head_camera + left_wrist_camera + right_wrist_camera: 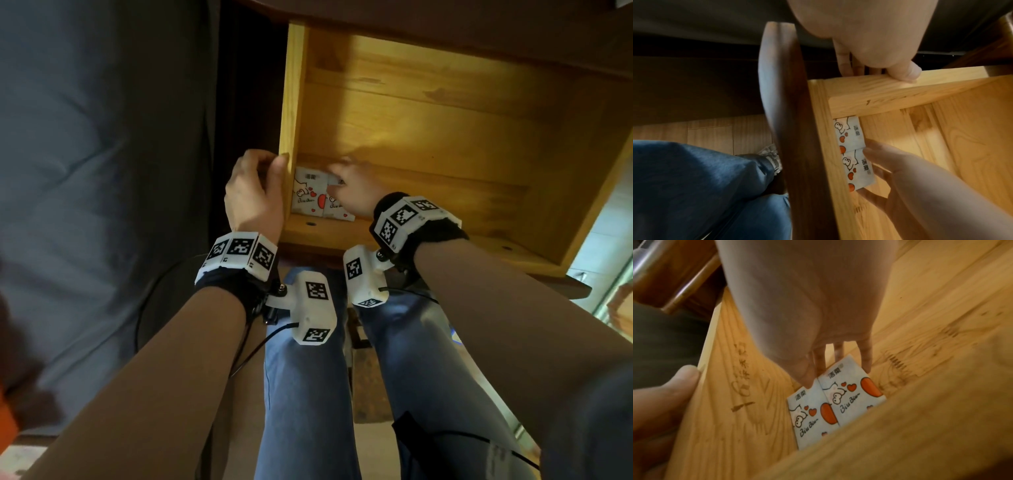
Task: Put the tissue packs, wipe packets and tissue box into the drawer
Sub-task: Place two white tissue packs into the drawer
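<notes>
An open pale wooden drawer [428, 137] has two white tissue packs with red hearts lying side by side in its near left corner. The left pack [308, 195] lies against the side wall. My right hand [356, 188] reaches into the drawer and pinches the right pack [337, 209] between thumb and fingers. In the right wrist view, the fingers [867, 366] hook over that pack's [853, 392] far end. My left hand [255, 192] grips the drawer's left wall [869, 91], thumb [902, 71] on top and fingers outside. No wipe packets or tissue box are in view.
Dark brown furniture [445, 20] overhangs the drawer's back. Dark grey fabric [85, 171] fills the left side. My legs in blue jeans [308, 394] are below the dark drawer front [789, 129], above a wooden floor [715, 133].
</notes>
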Action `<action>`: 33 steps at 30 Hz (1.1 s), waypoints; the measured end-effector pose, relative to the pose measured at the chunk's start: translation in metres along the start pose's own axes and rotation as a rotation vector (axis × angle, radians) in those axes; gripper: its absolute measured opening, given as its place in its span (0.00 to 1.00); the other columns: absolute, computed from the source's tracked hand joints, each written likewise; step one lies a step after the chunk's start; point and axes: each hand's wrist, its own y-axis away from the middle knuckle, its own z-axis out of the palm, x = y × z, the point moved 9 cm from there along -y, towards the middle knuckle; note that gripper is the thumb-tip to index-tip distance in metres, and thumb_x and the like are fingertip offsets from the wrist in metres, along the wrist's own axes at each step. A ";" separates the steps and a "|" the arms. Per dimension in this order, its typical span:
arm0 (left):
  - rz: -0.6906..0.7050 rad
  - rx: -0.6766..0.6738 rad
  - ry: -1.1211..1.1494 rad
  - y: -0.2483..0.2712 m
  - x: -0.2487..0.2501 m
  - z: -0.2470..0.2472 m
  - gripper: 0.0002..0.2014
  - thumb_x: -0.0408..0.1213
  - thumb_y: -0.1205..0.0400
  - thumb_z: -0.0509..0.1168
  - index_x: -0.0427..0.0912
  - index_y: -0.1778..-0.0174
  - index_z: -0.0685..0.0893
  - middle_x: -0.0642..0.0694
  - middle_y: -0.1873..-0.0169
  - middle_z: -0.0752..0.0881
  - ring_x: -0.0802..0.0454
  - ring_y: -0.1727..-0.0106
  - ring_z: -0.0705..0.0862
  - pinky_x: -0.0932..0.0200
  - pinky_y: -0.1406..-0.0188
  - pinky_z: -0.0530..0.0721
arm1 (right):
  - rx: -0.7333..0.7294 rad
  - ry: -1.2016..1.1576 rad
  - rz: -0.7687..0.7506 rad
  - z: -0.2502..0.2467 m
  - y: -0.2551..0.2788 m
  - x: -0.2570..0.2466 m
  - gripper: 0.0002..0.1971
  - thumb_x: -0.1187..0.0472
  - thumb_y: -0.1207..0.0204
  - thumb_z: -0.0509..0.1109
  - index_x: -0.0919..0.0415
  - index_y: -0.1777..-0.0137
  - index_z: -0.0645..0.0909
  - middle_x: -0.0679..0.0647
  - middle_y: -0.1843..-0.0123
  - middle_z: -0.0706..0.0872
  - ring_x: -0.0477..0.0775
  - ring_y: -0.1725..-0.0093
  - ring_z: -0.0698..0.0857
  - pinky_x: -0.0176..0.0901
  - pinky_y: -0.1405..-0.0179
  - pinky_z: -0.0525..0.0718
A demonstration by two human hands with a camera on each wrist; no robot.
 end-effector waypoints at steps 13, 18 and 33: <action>-0.011 -0.031 0.038 0.001 -0.004 0.001 0.17 0.50 0.18 0.59 0.41 0.44 0.80 0.43 0.47 0.85 0.55 0.51 0.80 0.60 0.52 0.77 | 0.187 -0.438 0.244 -0.016 0.011 0.039 0.26 0.75 0.24 0.56 0.59 0.26 0.70 0.59 0.27 0.76 0.57 0.39 0.83 0.42 0.49 0.85; -0.018 -0.064 0.031 -0.001 -0.002 -0.001 0.16 0.50 0.18 0.59 0.43 0.43 0.80 0.44 0.46 0.85 0.56 0.50 0.80 0.58 0.49 0.79 | 0.086 -0.535 0.231 -0.005 0.021 0.034 0.27 0.75 0.22 0.56 0.63 0.23 0.62 0.62 0.26 0.74 0.59 0.33 0.79 0.46 0.42 0.83; 0.114 -0.176 0.033 0.007 0.133 0.010 0.09 0.39 0.18 0.60 0.42 0.47 0.83 0.51 0.56 0.84 0.56 0.59 0.81 0.62 0.58 0.79 | 0.736 -0.624 -0.021 -0.160 0.131 0.050 0.07 0.64 0.24 0.65 0.63 0.52 0.84 0.57 0.55 0.89 0.54 0.59 0.87 0.44 0.54 0.84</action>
